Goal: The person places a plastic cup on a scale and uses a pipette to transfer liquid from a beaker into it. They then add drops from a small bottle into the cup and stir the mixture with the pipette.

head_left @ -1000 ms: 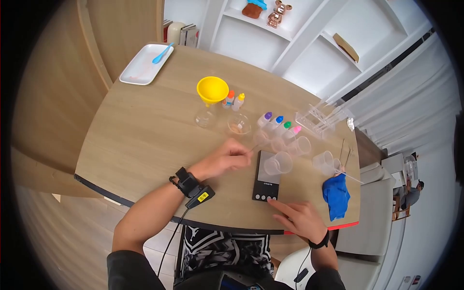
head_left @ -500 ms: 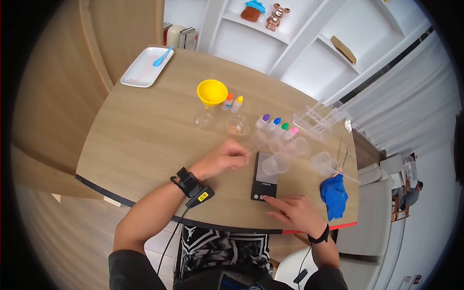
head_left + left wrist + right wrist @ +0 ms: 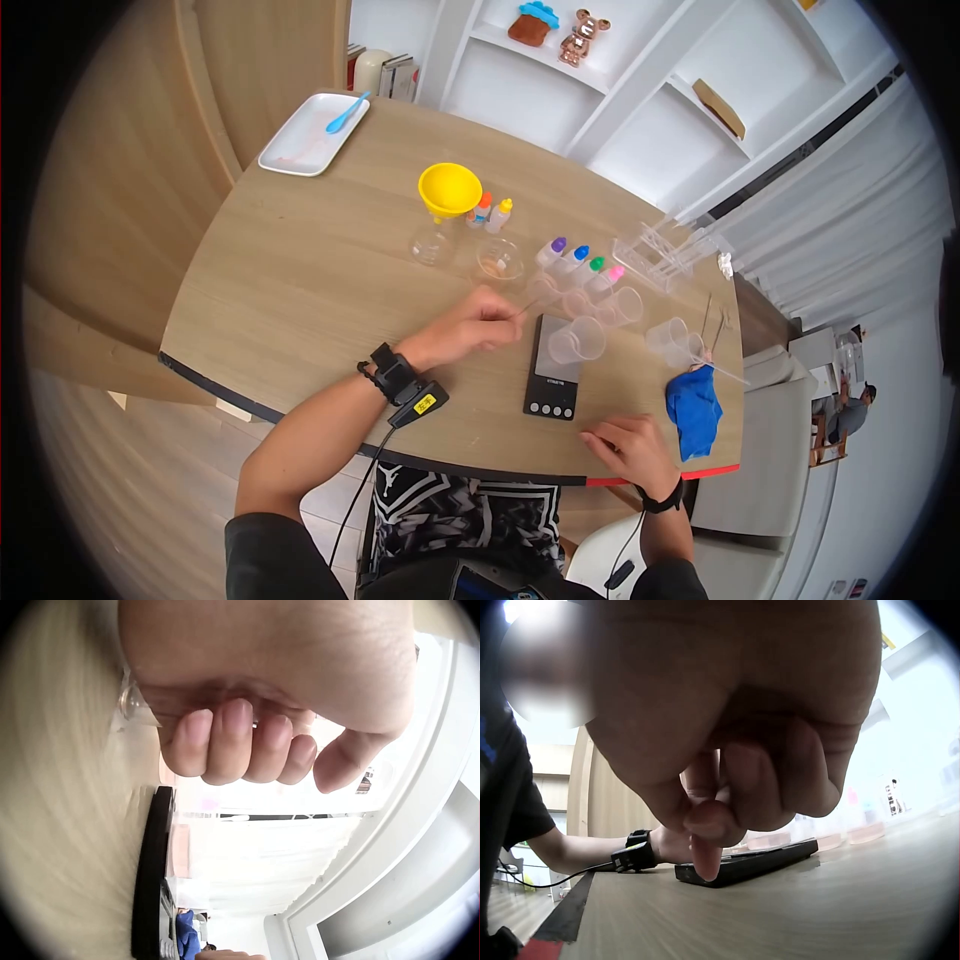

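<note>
Where the black scale (image 3: pixel 553 392) lies near the front edge of the worktop (image 3: pixel 320 270), a clear cup (image 3: pixel 577 342) sits on its plate; contents, if any, cannot be made out. Left grip (image 3: pixel 467 328): fingers curled, pinching a thin rod (image 3: pixel 530 305) just beside the scale's left edge. Right grip (image 3: pixel 630 447): nothing held, fingers loosely bent, resting by the scale's button end.

Risks, as judged: a sideways sweep of the rod could catch the cup, which looks light, and tip it. A nudge from the right grip could shift the scale and spoil a reading. Clear cups (image 3: pixel 622 306) crowd just behind, so one knock could reach the capped bottles (image 3: pixel 575 262) beyond. The yellow funnel (image 3: pixel 449 188), seated on a clear flask (image 3: pixel 432 247), looks top-heavy and could topple if bumped.

Surface: pale wood-grain. A glass dish (image 3: pixel 498 262) stands near the flask; a white tray (image 3: pixel 290 143) with a blue spoon (image 3: pixel 346 114) lies at the far left; a blue cloth (image 3: pixel 692 408) lies at the right.

Room: white shelves (image 3: pixel 620 85) behind, pale curtain (image 3: pixel 860 150) to the right, another person (image 3: pixel 850 412) well apart in the background.
</note>
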The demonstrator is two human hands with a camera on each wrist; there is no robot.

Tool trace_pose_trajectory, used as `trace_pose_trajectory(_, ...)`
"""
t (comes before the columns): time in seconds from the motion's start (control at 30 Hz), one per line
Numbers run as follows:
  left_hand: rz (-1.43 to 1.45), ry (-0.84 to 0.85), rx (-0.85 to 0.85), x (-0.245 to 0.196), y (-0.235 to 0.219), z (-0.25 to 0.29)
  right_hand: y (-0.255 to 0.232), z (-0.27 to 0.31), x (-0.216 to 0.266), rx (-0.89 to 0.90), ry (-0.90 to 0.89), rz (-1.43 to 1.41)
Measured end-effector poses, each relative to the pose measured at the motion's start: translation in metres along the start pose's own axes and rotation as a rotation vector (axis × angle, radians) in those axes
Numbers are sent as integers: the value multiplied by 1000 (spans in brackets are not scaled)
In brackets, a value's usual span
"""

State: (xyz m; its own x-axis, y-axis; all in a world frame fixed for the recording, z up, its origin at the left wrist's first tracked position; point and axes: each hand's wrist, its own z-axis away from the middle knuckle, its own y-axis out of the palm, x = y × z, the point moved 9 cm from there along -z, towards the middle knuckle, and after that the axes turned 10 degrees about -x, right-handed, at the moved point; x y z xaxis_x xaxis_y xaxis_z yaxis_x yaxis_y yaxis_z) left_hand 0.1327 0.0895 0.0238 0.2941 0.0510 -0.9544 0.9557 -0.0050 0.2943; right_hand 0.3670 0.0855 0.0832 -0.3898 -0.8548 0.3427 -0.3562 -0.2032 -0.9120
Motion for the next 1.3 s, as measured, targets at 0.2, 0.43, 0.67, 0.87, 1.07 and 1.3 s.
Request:
trace_pose_trajectory(0.2,-11,17,20,-4,1,-2,1,1,2,-23,-29,-19)
trace_pose_trajectory(0.43,-19,35,27,-3,1,-1,15,-4,13,55,-73,49)
trace_pose_trajectory(0.67,-6,41,13,0,1,-3,12,-9,23,66,-67,80)
trace_pose_trajectory(0.87,12,14,42,4,-5,-2,12,0,7,-16,-67,42)
trace_pose_trajectory(1.07,9,24,86,9,-3,-6,10,4,4,2,-8,58)
trace_pose_trajectory(1.3,-23,-8,73,2,6,-1,5,-3,7,10,-38,26)
